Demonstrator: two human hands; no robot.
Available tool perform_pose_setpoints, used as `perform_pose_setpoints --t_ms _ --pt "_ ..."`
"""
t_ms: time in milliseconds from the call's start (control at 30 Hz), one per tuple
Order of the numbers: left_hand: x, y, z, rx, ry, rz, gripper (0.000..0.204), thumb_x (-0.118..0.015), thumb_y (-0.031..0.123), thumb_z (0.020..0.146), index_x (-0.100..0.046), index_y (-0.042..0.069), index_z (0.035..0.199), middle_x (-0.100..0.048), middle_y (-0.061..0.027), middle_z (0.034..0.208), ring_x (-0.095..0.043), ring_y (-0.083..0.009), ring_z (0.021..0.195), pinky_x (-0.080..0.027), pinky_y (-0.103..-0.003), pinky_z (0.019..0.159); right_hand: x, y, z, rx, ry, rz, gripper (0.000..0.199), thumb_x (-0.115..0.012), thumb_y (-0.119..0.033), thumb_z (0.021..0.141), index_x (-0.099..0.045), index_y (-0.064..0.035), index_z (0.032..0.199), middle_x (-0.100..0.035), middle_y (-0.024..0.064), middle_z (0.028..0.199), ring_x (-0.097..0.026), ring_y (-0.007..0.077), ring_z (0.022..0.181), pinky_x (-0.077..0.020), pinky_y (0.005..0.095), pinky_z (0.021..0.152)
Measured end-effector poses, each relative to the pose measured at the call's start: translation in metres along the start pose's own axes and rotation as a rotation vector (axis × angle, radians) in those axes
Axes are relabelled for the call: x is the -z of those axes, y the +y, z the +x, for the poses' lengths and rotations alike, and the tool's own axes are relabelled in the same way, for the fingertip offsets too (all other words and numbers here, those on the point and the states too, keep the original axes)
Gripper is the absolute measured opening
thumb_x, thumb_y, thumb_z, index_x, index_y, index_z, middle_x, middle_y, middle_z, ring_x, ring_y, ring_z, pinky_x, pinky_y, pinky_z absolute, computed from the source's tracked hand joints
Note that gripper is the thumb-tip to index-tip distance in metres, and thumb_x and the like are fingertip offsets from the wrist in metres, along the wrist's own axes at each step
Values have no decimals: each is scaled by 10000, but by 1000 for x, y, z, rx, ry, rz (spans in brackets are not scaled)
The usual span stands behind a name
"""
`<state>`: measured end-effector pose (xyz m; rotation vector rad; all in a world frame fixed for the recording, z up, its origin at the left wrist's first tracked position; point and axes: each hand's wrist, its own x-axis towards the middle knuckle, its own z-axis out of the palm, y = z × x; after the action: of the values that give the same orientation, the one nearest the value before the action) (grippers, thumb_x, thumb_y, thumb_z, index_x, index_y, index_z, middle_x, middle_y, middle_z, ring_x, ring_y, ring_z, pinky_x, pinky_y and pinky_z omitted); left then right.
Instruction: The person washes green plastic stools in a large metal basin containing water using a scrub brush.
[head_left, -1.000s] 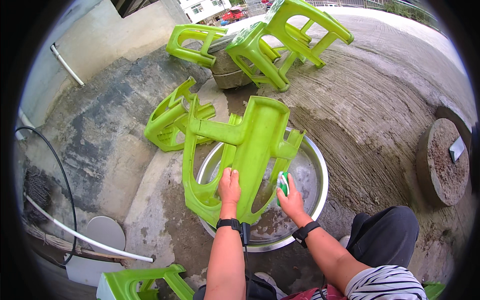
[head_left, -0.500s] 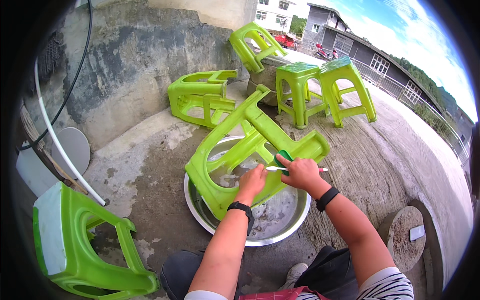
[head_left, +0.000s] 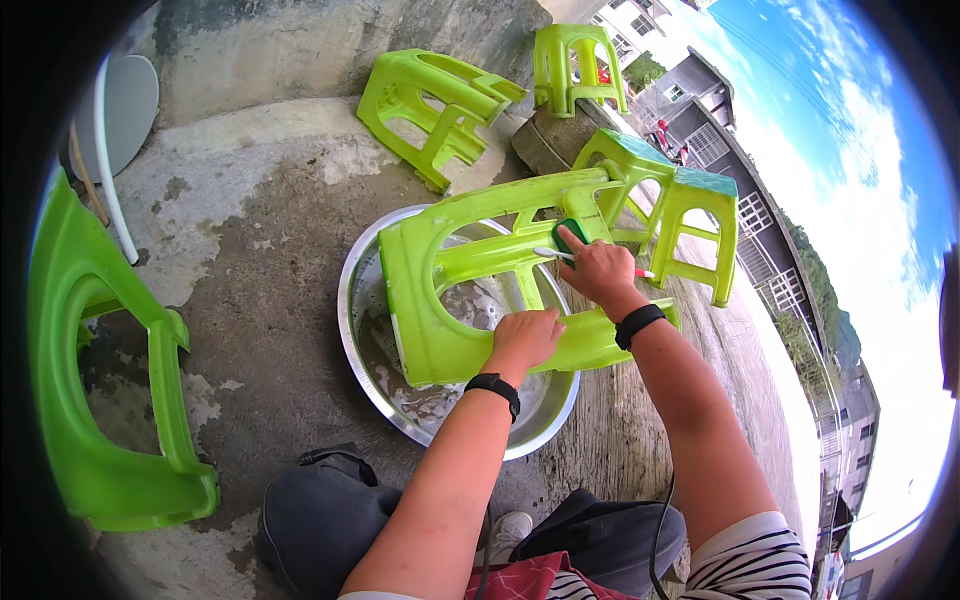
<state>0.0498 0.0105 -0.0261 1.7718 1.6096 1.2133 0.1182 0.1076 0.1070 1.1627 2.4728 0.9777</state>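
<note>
A light green plastic stool [head_left: 415, 330] lies on its side across a round metal basin [head_left: 352, 335] that holds foamy water. My left hand [head_left: 528, 338] is closed on the stool's near leg. Over the gap between the legs, my right hand [head_left: 600, 270] holds a dark green scouring pad [head_left: 567, 232] against an inner leg, index finger stretched along it. A thin white stick with a pink end, resembling a toothbrush [head_left: 546, 253], also passes through my right hand; its bristles cannot be made out.
Another green stool [head_left: 70, 390] stands at the left. Beyond the basin are a tipped stool [head_left: 440, 100], one stool [head_left: 582, 65] on a concrete block [head_left: 545, 140], and two upright stools [head_left: 705, 232]. A white pipe [head_left: 104, 165] leans near the wall.
My view has tilted. The stool over the basin lies more level, and my right hand with the pad has shifted from the near leg to an inner one. My left hand keeps its grip.
</note>
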Motion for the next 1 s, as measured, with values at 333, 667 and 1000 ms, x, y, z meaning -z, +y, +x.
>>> perform_pose_setpoints --t_ms 333,667,1000 --pt "3 -14 13 79 50 -95 271 -576 324 898 -646 69 840 -689 -148 850 -663 -336 843 -505 -466 746 13 3 -57 64 -144 11 544 -586 -451 809 -527 -312 1332 -646 75 645 -657 266 599 -506 402 546" --pt "2 -2 0 31 9 -115 327 -606 385 872 -617 63 821 -666 -128 769 -652 -341 767 -482 -490 682 21 61 89 -39 -63 -154 418 -586 -374 783 -625 -205 1163 -692 97 791 -682 292 757 -522 424 626" --pt "-6 -17 0 24 86 -109 315 -579 371 894 -629 63 853 -677 -127 773 -664 -324 773 -499 -466 700 20 0 -19 144 -115 -71 530 -622 -414 775 -543 -264 1277 -634 81 627 -655 271 598 -504 417 549"
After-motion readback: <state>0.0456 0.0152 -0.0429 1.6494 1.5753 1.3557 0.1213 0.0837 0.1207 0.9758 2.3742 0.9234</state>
